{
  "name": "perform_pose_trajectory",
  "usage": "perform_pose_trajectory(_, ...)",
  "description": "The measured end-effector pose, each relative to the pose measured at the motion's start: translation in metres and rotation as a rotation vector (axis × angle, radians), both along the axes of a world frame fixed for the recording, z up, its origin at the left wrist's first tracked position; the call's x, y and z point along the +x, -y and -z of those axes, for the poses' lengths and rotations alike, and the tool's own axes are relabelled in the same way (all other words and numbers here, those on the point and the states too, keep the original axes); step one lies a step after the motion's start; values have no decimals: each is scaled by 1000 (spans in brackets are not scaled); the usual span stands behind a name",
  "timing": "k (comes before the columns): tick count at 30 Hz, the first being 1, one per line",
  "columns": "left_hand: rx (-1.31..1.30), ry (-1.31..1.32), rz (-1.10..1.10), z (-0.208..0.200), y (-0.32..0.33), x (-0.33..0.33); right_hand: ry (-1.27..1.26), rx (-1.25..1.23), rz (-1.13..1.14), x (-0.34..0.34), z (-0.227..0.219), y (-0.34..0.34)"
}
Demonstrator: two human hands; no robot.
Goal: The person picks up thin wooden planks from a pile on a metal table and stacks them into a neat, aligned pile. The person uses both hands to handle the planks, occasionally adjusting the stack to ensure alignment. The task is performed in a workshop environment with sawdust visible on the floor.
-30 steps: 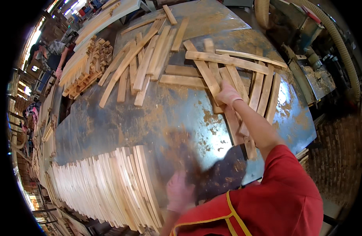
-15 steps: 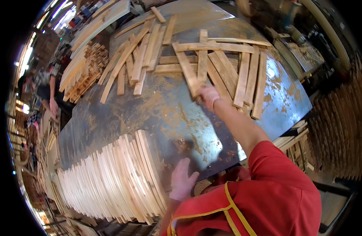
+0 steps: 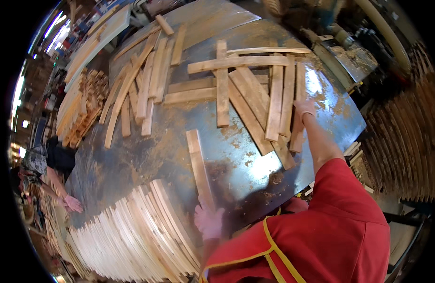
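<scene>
While the left hand (image 3: 209, 220) grips the near end of a single wooden slat (image 3: 199, 167) lying lengthwise on the metal table (image 3: 146, 160), the right hand (image 3: 304, 108) rests palm-down on the loose slat pile (image 3: 255, 89) at far right; whether it grips anything cannot be told. A fanned row of sorted slats (image 3: 132, 236) lies just left of the held slat. Another person's hand (image 3: 73, 203) rests at the table's left edge.

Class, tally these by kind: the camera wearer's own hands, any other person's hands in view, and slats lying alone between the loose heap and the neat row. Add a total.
Wearer's hands: 2, left hand and right hand
Other hands: 1, co-worker's hand
Slats lying alone: 1, lone slat
Total: 4
</scene>
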State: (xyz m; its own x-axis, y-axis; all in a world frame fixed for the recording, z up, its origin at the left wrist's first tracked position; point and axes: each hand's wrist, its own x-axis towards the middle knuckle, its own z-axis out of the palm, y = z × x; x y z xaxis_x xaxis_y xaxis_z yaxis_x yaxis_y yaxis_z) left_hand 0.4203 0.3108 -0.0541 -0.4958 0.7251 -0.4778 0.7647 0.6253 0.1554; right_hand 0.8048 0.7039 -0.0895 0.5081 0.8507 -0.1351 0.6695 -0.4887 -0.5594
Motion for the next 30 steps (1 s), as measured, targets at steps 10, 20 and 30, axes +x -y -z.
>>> perform_pose_trajectory(10,647,1325,-676,10,37,-40,-1112,45,-219,-137,12,158)
perform_pose_trajectory(20,516,-69,-278,-4,156,-47,-288,-575,-1394,-367,-25,364)
perform_pose_trajectory(30,612,-96,-200,-21,174,-29,-791,-333,-1201,-311,-27,262)
